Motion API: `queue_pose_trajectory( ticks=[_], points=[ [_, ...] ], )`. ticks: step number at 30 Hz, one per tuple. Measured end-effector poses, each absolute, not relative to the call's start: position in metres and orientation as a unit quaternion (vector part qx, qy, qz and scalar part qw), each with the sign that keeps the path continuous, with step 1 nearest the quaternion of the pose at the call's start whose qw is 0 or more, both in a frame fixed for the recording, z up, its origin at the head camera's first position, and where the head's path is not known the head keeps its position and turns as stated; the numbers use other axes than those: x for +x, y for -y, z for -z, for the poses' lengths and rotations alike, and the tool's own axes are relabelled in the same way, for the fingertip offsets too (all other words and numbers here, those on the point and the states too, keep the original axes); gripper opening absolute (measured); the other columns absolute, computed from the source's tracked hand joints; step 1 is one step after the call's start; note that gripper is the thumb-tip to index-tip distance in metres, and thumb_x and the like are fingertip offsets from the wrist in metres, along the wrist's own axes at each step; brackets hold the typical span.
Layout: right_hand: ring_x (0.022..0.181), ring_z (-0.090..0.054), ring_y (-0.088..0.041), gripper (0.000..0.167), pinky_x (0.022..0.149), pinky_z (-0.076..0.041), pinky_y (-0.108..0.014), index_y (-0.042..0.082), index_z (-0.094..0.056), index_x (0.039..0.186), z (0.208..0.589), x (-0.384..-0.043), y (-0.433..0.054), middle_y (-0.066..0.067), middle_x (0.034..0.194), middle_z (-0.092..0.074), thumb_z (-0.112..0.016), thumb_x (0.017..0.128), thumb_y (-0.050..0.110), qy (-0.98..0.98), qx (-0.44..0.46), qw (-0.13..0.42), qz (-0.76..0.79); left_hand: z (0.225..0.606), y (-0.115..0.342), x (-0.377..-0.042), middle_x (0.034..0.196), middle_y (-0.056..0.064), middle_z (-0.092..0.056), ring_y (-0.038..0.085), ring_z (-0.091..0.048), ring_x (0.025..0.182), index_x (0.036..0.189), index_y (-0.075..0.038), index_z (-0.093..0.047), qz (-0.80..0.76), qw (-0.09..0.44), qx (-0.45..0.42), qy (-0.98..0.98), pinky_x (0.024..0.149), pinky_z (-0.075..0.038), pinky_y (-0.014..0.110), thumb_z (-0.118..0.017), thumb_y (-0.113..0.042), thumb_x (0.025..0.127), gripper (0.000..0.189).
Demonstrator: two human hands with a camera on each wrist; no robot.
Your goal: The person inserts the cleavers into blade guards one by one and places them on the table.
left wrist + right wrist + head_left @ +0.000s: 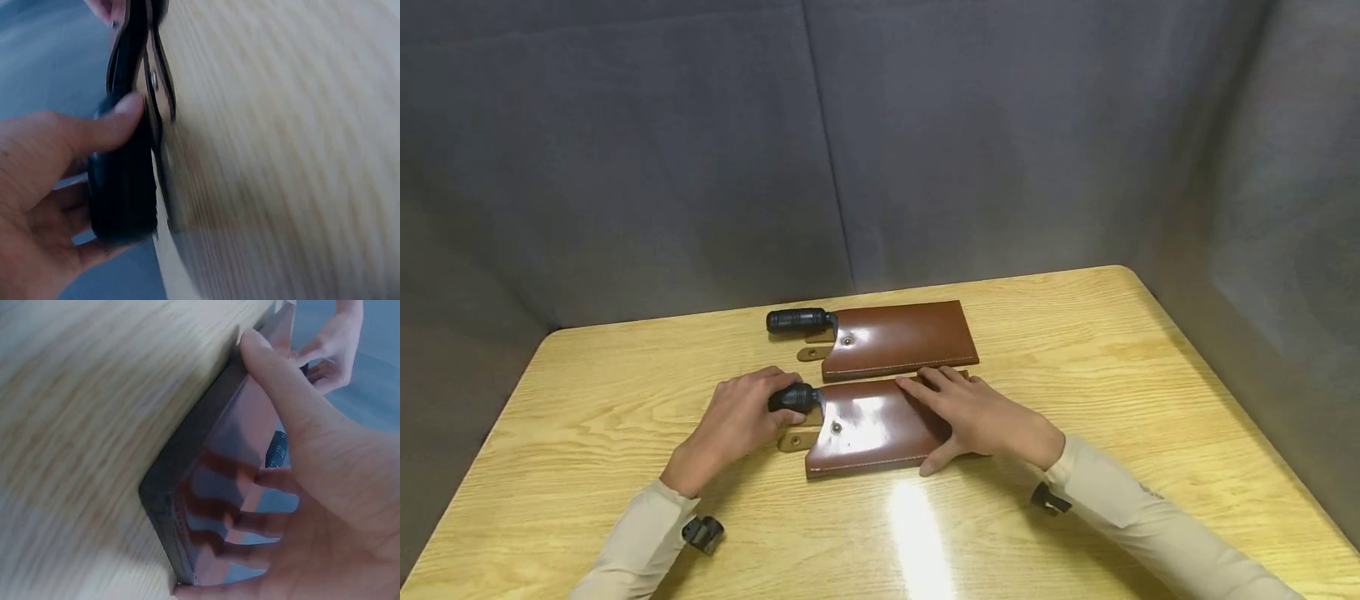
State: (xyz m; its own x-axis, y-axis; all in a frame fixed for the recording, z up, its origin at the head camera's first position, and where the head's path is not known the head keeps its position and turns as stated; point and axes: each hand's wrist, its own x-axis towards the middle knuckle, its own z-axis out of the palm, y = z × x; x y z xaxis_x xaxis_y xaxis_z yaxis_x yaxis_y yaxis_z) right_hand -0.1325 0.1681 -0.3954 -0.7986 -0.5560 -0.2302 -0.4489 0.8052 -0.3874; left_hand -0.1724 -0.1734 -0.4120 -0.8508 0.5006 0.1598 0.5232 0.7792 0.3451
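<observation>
In the head view the nearer cleaver lies flat in a glossy brown leather sheath [857,425], its blade hidden. My left hand [741,417] grips its black handle [123,187], thumb on one side and fingers wrapped behind. Across the sheath's right end my right hand [985,417] spreads its fairly straight fingers, touching the leather toward the far edge. Its thumb [269,356] lies along the near edge in the right wrist view. An unfastened tan strap [797,440] with a snap sticks out below the handle.
Just behind lies a second sheathed cleaver [902,333] with a black handle [797,320], parallel to the first and very close to it. The wooden table [625,400] has a rounded far right corner. Grey cloth [700,150] hangs behind the table and at its sides.
</observation>
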Motion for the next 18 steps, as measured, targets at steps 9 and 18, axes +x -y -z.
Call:
queue_pose_trajectory(
  ticks=[9,18],
  points=[
    [0.131,-0.057,-0.042,0.079,0.103,-0.049,-0.062,0.006,-0.052,0.151,0.386,-0.142,-0.186,-0.024,0.147,-0.054,-0.077,0.092,0.053,-0.947,-0.238,0.066,0.204,0.408,0.195,-0.179,0.11,0.002,-0.078,0.018,-0.065,0.08,0.116,-0.016,-0.08,0.248,0.006,-0.229,0.941,0.071,-0.051,0.04,-0.079,-0.039,0.094,0.032],
    [0.103,-0.066,-0.031,0.033,0.087,-0.054,-0.048,0.003,-0.067,0.121,0.4,-0.164,-0.197,-0.013,0.115,-0.067,-0.072,0.101,0.028,-0.941,-0.232,-0.046,0.243,0.407,0.197,-0.183,0.105,0.006,-0.08,0.031,-0.077,0.096,0.108,-0.01,-0.081,0.289,0.149,-0.215,0.921,0.08,-0.058,0.055,-0.073,-0.023,0.101,0.017]
  ],
)
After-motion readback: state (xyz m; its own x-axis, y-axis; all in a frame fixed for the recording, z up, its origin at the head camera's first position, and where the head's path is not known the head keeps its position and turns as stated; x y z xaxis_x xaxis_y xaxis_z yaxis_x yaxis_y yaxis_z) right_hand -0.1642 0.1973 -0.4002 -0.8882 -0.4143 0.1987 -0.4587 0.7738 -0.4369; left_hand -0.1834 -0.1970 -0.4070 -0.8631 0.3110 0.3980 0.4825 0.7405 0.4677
